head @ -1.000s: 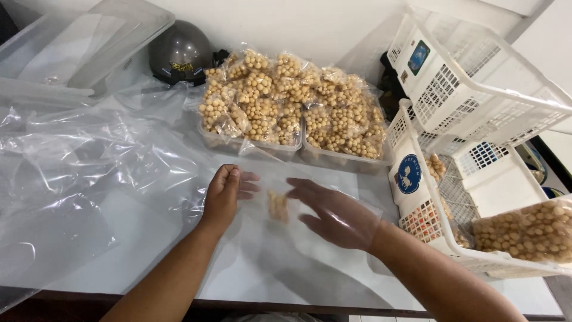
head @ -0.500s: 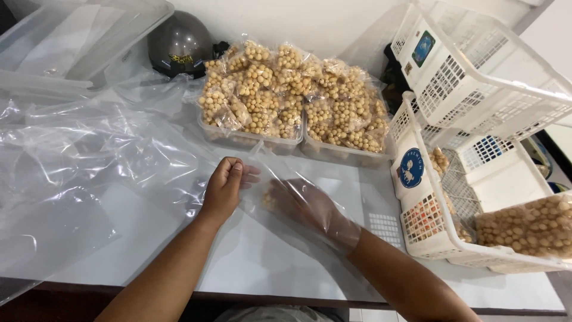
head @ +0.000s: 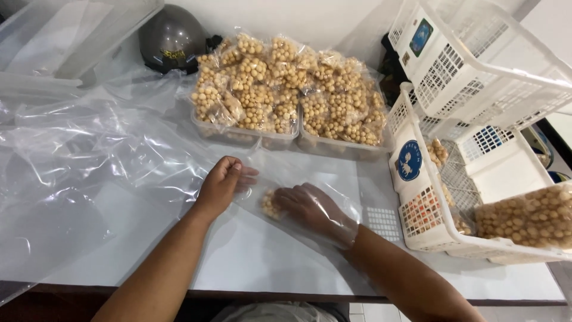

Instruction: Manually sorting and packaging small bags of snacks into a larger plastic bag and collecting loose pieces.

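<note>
My left hand [head: 223, 182] pinches the open edge of a clear plastic bag [head: 325, 179] lying on the white table [head: 250, 256]. My right hand [head: 313, 209] is inside this bag up to the wrist, covered by the film. Its curled fingertips close on a small heap of round tan snack balls [head: 268, 204] at the bag's left end. Whether the balls lie inside the bag or under it I cannot tell.
Two clear trays [head: 286, 140] heaped with packed bags of snack balls stand behind the hands. White plastic baskets [head: 476, 71] are stacked at the right, the lower one [head: 435, 232] holding more balls. Loose clear plastic [head: 77, 155] covers the left side, and a dark helmet [head: 170, 36] sits behind it.
My right hand, bare above the table a second ago, has slid into the clear bag and reached the small heap of balls. My left hand has stayed at the bag's edge.
</note>
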